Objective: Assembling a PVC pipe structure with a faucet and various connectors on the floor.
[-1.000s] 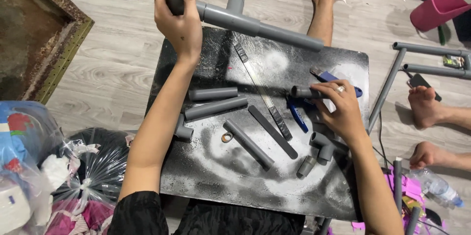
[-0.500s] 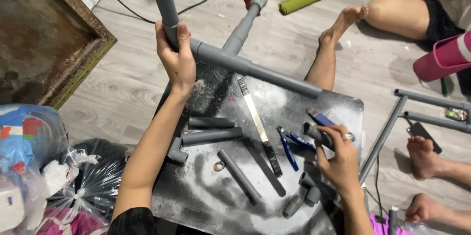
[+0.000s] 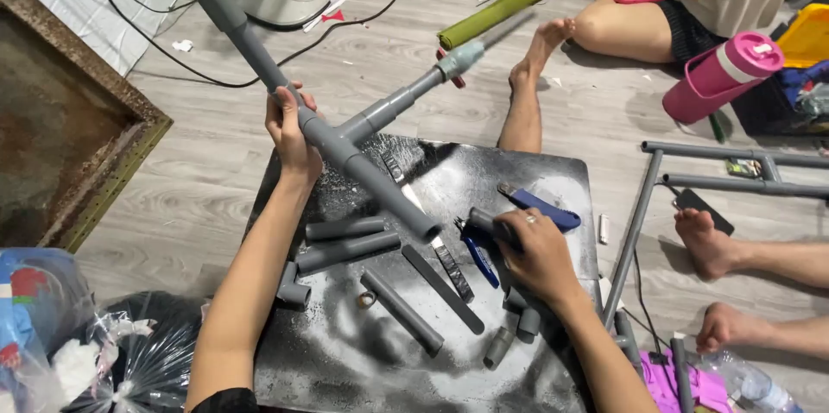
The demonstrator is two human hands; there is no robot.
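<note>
Tilted steeper than a moment ago, the grey pipe frame (image 3: 345,141) in the upper left stays clamped at its joint by the left hand (image 3: 289,132), looking stiff, light and smooth, while the right hand (image 3: 540,249) closes on a short dark fitting (image 3: 485,223) above the black surface (image 3: 518,171).

Grey pipe assembly (image 3: 345,150) raised, tilted; blue cutter (image 3: 509,223) gripped.

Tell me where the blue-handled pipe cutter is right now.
In the head view, the blue-handled pipe cutter lies on the right part of the black board, under the right hand that grips it, just right of the hacksaw blade.
</note>
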